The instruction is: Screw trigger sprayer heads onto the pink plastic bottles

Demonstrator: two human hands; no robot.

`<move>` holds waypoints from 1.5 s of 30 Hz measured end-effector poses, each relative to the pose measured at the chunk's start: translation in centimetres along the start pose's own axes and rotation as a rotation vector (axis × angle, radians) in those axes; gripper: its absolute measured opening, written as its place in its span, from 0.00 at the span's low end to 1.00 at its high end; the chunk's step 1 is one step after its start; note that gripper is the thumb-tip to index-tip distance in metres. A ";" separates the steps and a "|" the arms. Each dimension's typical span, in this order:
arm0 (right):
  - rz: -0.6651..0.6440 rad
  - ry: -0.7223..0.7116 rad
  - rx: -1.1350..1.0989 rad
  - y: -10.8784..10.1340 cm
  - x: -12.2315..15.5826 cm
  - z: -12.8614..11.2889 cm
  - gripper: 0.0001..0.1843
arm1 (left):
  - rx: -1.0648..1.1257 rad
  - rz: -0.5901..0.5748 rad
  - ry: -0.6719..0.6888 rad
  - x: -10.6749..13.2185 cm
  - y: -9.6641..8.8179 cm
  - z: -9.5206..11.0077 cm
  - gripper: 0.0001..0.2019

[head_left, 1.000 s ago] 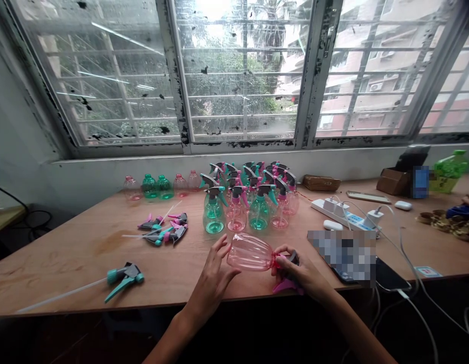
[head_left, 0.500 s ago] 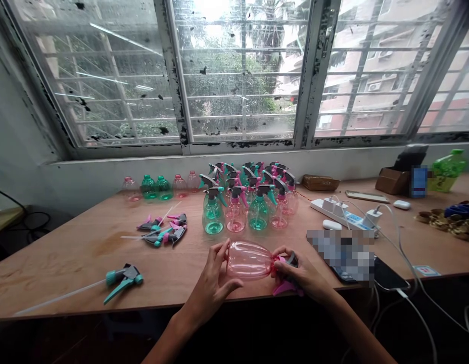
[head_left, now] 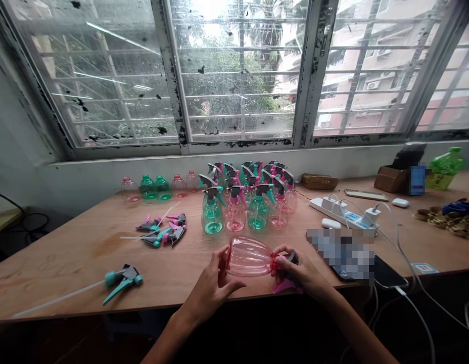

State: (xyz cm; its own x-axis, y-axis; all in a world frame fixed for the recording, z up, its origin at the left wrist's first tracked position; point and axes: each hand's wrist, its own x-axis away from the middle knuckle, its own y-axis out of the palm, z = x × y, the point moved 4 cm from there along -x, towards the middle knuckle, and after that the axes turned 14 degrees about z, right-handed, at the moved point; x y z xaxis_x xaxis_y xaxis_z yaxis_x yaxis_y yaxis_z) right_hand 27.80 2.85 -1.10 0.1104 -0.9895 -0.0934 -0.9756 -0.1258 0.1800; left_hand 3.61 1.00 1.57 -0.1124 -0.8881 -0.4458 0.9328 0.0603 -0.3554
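A clear pink spray bottle (head_left: pixel 250 257) lies sideways in the air over the table's front edge. My left hand (head_left: pixel 214 283) holds its base end, fingertips on the bottom and thumb stretched out below the body. At the neck, my right hand (head_left: pixel 300 270) grips the grey and pink trigger sprayer (head_left: pixel 287 287), its fingers pinched where sprayer and neck meet. Part of the sprayer is hidden by those fingers. To the left, a teal and grey trigger sprayer (head_left: pixel 123 280) with a long tube rests on the table.
Several assembled spray bottles (head_left: pixel 258 215) stand in a group beyond my hands. Loose sprayers (head_left: pixel 162 233) are piled left of them, and headless bottles (head_left: pixel 147 188) line the wall. On the right are a power strip (head_left: pixel 344 215), phones (head_left: pixel 389 273) and white cables.
The bottle's base end has risen slightly and the bottle has turned a little. Both hands keep their hold, and the view has shifted marginally.
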 end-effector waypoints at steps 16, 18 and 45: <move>-0.012 -0.011 -0.055 0.0 0.2 -0.1 0.22 | -0.107 0.040 0.048 0.2 0.4 -0.7 0.40; -0.018 -0.013 -0.054 0.0 0.1 0.0 0.22 | -0.133 0.068 0.086 0.2 0.3 -0.8 0.45; -0.042 -0.037 -0.013 -0.2 -0.1 0.3 0.21 | -0.003 -0.027 -0.022 0.0 0.6 -0.8 0.40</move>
State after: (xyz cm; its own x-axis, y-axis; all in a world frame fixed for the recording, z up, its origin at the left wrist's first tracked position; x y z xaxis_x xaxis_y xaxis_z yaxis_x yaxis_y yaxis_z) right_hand 27.89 2.95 -1.39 0.1439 -0.9801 -0.1369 -0.9676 -0.1684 0.1883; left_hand 3.87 1.42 0.69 -0.1298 -0.8990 -0.4182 0.9285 0.0378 -0.3695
